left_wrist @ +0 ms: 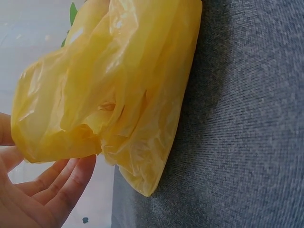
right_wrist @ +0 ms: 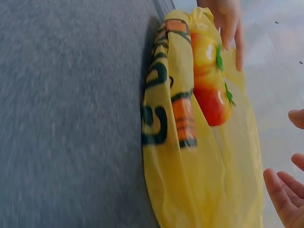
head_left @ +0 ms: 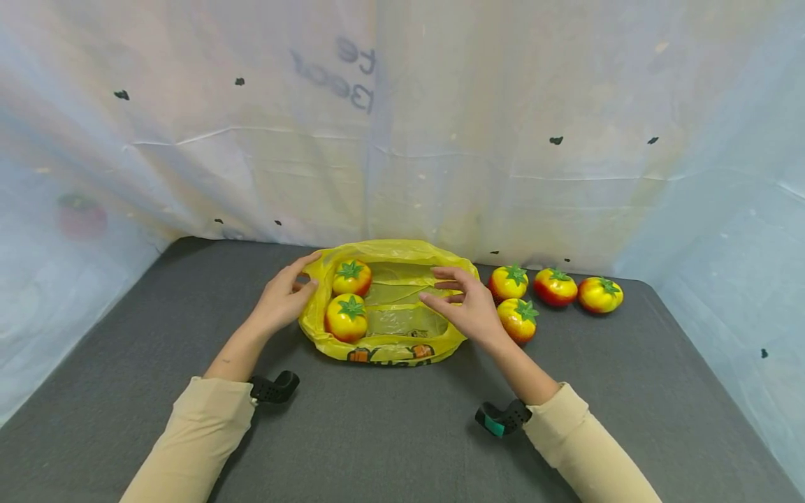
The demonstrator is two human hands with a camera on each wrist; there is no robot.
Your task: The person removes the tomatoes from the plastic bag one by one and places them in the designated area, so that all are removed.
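A yellow plastic bag [head_left: 397, 249] with dark lettering and orange print stands with its mouth spread wide and its rim folded over. Two glossy yellow-and-red tomatoes with green star-shaped leaves, one farther back [head_left: 352, 279] and one nearer [head_left: 346, 318], lie in its left end. My left hand [head_left: 281, 299] is at the bag's left rim; in the left wrist view its extended fingertips [left_wrist: 88, 164] touch the folded plastic. Over the right side of the mouth hovers my right hand [head_left: 470, 307], fingers loosely spread and nothing held. The right wrist view shows these fingers [right_wrist: 280, 190] beside the bag.
Right of the bag are several more such tomatoes: a close pair [head_left: 508, 283] [head_left: 517, 321], then another two [head_left: 555, 288] [head_left: 600, 295] toward the back edge. Dark grey cloth [head_left: 377, 433] covers the table. Pale sheeting [head_left: 465, 140] hangs behind and at both sides.
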